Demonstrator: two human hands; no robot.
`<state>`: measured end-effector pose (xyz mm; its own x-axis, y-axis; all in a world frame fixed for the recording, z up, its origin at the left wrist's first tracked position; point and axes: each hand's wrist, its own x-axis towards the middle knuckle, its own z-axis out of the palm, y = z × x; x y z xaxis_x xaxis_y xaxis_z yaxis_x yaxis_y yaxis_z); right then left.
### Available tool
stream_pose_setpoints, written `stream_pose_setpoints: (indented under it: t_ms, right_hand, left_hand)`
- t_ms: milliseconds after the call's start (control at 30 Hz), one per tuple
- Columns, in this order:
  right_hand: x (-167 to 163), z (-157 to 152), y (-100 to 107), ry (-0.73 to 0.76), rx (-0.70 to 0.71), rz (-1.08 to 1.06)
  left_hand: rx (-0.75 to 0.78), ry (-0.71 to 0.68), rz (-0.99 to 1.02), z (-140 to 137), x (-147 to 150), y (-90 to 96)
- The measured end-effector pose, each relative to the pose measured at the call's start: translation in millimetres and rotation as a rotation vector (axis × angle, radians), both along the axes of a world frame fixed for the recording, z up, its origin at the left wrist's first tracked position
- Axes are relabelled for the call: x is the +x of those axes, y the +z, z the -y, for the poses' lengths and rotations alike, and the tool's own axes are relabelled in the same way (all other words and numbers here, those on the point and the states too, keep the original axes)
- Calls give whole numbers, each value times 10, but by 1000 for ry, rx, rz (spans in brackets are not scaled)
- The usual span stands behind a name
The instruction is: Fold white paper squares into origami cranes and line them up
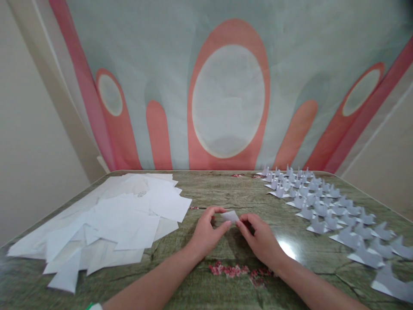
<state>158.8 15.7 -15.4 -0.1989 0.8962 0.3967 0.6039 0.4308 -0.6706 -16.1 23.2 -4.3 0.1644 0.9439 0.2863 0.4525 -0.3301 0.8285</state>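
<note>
A small folded piece of white paper (230, 216) is held just above the table between my two hands. My left hand (208, 230) grips its left side, thumb along the lower edge and index finger behind the upper edge. At the paper's lower right corner, my right hand (256, 234) pinches it between thumb and index finger. The remaining fingers of both hands are curled and partly hidden. To the left lies a spread pile of white paper sheets (129, 219). On the right stand rows of folded white paper birds (318, 224).
The wood-patterned table (193, 284) has printed pink flowers (230, 270) near its front. A backdrop (171, 51) with coral arches and ovals rises behind the far edge. Glare (286, 249) shows on the tabletop beside my right wrist.
</note>
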Motion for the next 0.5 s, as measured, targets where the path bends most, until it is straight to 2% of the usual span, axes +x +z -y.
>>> stream_pose_setpoints:
  t_ms: [100,233,333,500]
  right_hand:
    - [51,-22,16,17,210,233]
    - [78,-9,77,21,431,535]
    - [62,12,95,32,484,648]
    - [16,28,65,56,504,719]
  left_hand:
    - [127,38,-17,39,18,27]
    - [215,-52,-120,71,27,76]
    - [206,-93,-212,72,20,68]
    - [216,-133,-373,67,10,14]
